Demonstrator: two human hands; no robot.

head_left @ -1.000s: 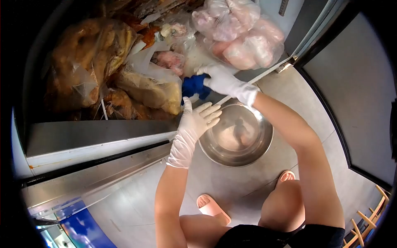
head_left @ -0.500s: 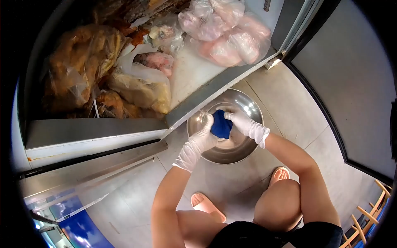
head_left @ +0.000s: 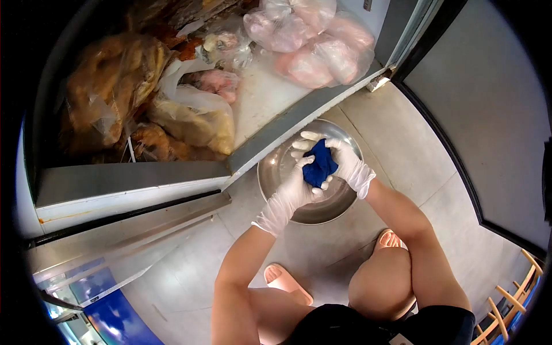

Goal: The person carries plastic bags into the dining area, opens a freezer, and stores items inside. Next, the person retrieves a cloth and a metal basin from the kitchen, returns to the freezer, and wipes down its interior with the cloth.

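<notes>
A crumpled dark blue cloth [head_left: 320, 165] is held between my two white-gloved hands, above a round steel basin [head_left: 273, 198] on the floor. My left hand [head_left: 296, 183] grips the cloth from the left and below, its thumb pressed on top. On the right side, my right hand [head_left: 344, 158] has its fingers closed around the cloth. The basin's shiny inner wall shows around both hands; its bottom is mostly hidden behind them.
An open freezer cabinet stands ahead, its sill [head_left: 305, 115] beside the basin. Inside lie bagged pink meat [head_left: 322, 57], a bag of yellowish food [head_left: 198, 118] and a large brown bagged piece [head_left: 109, 86]. Open doors [head_left: 489, 103] flank me; wooden rods [head_left: 506, 305] stand at lower right.
Both hands have come closer together and shifted slightly to the right with the cloth. The cloth is now bunched up, with more fingers wrapped around it.
</notes>
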